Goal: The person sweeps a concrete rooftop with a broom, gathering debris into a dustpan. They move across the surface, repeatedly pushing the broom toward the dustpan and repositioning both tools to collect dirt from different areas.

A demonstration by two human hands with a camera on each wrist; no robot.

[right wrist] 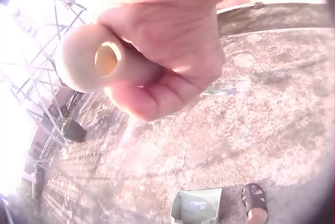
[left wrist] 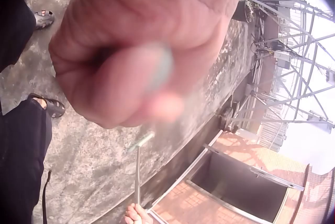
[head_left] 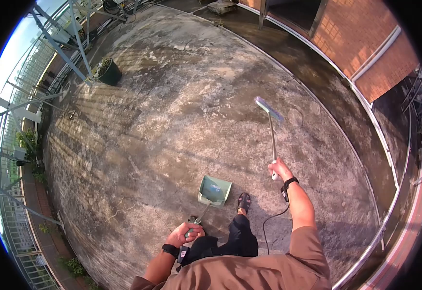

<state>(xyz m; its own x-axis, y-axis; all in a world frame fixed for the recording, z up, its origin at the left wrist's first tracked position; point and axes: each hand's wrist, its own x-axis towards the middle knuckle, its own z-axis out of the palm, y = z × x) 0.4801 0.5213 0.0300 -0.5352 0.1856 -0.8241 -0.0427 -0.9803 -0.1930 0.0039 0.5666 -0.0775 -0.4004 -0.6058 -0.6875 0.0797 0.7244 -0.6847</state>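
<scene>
My right hand (head_left: pixel 281 169) grips the white-ended handle of a broom (head_left: pixel 273 136), held out ahead and to the right. Its bristle head (head_left: pixel 269 109) points away from me over the concrete. In the right wrist view, the fingers of that hand (right wrist: pixel 172 51) curl round the handle, whose rounded end (right wrist: pixel 78 59) has a hanging hole. My left hand (head_left: pixel 185 234), low near the left leg, holds the handle of a pale green dustpan (head_left: pixel 214 190). The pan faces forward in front of my feet, with a small light patch inside. The left wrist view shows the curled left hand (left wrist: pixel 141 51) close up.
Stained concrete (head_left: pixel 172 121) stretches ahead. A dark plant pot (head_left: pixel 109 73) stands at the far left by metal framework (head_left: pixel 61 43). A low white-edged ledge and a brick wall (head_left: pixel 361 43) run along the right. My sandalled foot (head_left: pixel 243 201) is beside the dustpan; a cable (head_left: pixel 265 227) hangs from my right wrist.
</scene>
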